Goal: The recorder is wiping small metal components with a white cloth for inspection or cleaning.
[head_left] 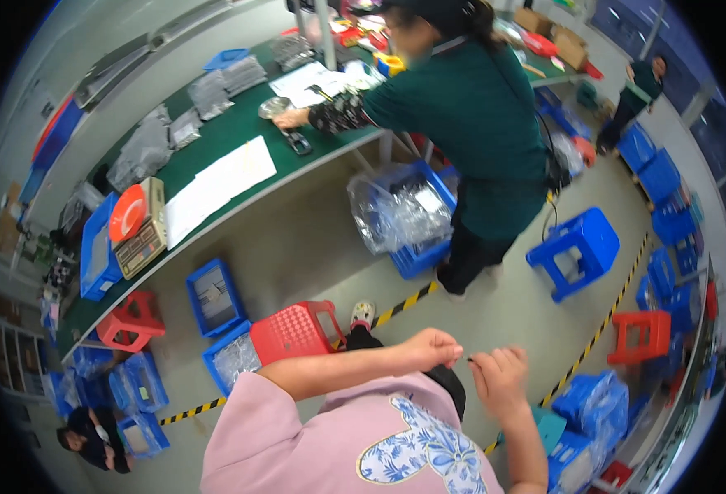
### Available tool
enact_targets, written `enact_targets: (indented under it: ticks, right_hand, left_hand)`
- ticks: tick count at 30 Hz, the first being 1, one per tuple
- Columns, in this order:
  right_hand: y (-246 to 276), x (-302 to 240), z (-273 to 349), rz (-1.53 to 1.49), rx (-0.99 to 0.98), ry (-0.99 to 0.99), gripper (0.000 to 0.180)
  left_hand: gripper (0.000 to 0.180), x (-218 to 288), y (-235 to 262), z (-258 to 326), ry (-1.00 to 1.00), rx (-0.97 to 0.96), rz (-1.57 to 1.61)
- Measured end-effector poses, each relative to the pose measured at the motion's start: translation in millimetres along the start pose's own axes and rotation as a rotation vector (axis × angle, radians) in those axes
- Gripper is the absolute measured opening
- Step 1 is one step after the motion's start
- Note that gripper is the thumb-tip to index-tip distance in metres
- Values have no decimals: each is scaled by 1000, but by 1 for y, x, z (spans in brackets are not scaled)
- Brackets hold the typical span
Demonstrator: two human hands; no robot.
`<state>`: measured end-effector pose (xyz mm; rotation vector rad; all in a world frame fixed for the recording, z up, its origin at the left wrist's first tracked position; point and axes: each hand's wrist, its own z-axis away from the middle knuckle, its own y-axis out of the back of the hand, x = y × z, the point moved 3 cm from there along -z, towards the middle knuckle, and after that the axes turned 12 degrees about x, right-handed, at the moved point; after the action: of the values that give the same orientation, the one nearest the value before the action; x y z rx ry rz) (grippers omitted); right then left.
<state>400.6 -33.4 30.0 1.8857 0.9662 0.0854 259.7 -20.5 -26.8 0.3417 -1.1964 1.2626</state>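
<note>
My left hand [430, 349] is raised in front of my pink top, its fingers closed in a pinch. Whatever they grip, if anything, is too small to make out. Close to its right is my right hand [501, 380], slightly blurred, with thumb and fingers curled together. A tiny dark bit [471, 359] shows at those fingertips, its kind unclear. A small gap separates the two hands. Both are held in the air above the floor, apart from the table.
A green table [239, 123] holds bagged parts, papers and a scale [145, 235] with an orange dish. A co-worker [470, 123] in dark green reaches over it. Red stool [293, 333], blue stool [577, 251] and blue crates [215, 296] stand on the floor.
</note>
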Motion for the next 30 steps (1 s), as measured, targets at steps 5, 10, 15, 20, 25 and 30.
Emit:
enact_targets:
  ticks: [5,10,15,20,25,30]
  right_hand:
    - [-3,5,-17,-583,-291,-644,12]
    - [1,-3,-39,6,75,-33,9]
    - [0,-2,-21,5,0,7,10]
    - [-15,11,-6,-662,-197,-706,14]
    - [-1,-9,-10,137,-9,200,9]
    - [-8,0,-4,-245,36,-282,11]
  left_hand:
    - [27,29,6,11,-426,150,-354]
    - [27,38,24,1,-373,122,-356]
    - [25,23,13,5,99,-17,88]
    - [24,28,8,8,-588,94,-487]
    - [24,8,14,9,221,-31,179]
    - [26,13,16,7,-29,21,-182]
